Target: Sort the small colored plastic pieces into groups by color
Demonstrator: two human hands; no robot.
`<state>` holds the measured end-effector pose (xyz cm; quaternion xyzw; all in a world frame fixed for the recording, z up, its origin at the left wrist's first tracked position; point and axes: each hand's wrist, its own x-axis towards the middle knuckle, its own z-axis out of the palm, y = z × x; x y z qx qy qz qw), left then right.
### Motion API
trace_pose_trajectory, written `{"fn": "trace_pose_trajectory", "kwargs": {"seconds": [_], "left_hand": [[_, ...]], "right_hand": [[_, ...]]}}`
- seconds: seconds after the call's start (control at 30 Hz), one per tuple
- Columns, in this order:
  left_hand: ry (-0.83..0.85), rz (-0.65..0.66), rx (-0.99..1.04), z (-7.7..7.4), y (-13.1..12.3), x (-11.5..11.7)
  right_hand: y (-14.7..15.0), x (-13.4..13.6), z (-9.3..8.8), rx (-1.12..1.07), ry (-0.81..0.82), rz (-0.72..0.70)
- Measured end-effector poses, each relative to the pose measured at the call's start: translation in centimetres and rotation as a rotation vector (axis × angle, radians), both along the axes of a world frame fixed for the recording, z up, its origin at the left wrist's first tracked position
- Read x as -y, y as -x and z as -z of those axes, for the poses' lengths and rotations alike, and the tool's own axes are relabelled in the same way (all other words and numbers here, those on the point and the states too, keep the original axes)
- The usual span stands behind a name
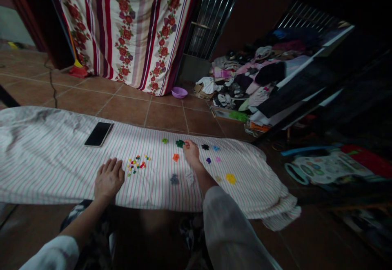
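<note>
My right hand (191, 152) is at the right edge of a small dark green pile (179, 143), its fingers pinched together. Whatever sits between those fingertips is too small to make out. My left hand (109, 179) lies flat on the striped cloth (73, 172), fingers stretched out. Just right of it is a scatter of mixed-colour small pieces (136, 164). Single-colour piles lie around my right hand: light green (164, 140), orange (175, 157), grey (174, 179), white (190, 178), black (205, 147), blue (216, 148), purple (208, 160), pink (217, 159), beige (218, 178) and yellow (230, 178).
A dark-screened phone (99, 134) lies on the cloth at the left. Beyond are a floral curtain (122, 29), a purple basin (179, 93) and a broom (78, 68) on the tiled floor (122, 102). Heaped clothes (251, 78) fill the back right.
</note>
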<state>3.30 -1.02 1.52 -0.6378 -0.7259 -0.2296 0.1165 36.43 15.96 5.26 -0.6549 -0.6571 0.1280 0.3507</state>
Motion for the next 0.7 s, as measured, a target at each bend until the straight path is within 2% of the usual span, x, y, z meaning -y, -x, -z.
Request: {"fn": "trace_pose_trajectory", "kwargs": {"seconds": [0.23,0.4,0.7], "left_hand": [[-0.002,-0.003,-0.026,0.2,0.1,-0.2],[-0.009,-0.007,-0.072,0.2,0.1,-0.2],[0.011,-0.011,-0.035,0.2,0.1,-0.3]], "right_hand": [[0.8,-3.0,-0.6,0.167,0.048,-0.051],[1.2,-4.6,-0.1,0.259,0.053,-0.079],[1.6,-6.5,0.7,0.362,0.041,-0.174]]}}
